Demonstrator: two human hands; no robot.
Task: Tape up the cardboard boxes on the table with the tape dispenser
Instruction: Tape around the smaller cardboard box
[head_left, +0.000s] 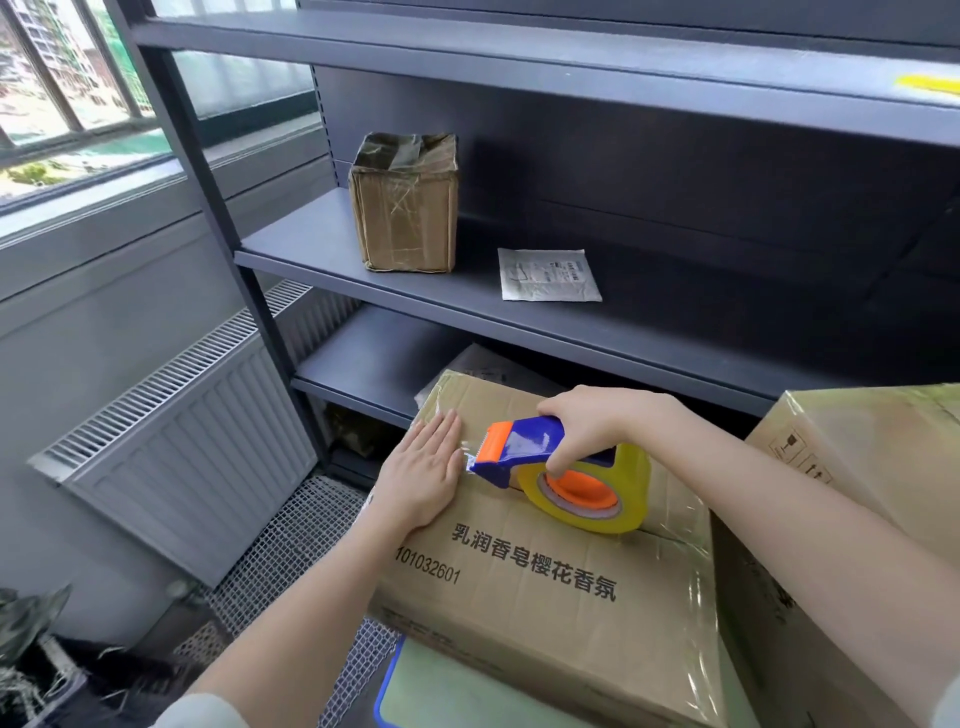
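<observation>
Two-handed on the cardboard box (545, 597): presses the left grip (421, 478) flat, fingers straight, onto its top, curls the right grip (587, 431) round the tape dispenser (530, 452), resting on that top just beside the left grip.

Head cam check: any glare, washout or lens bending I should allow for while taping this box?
Head view: the window is washed out by daylight; glare streaks the clear tape along the right edge of the box and the tape dispenser; the wide lens bows the shelf edges; the box print is sharp.
</observation>
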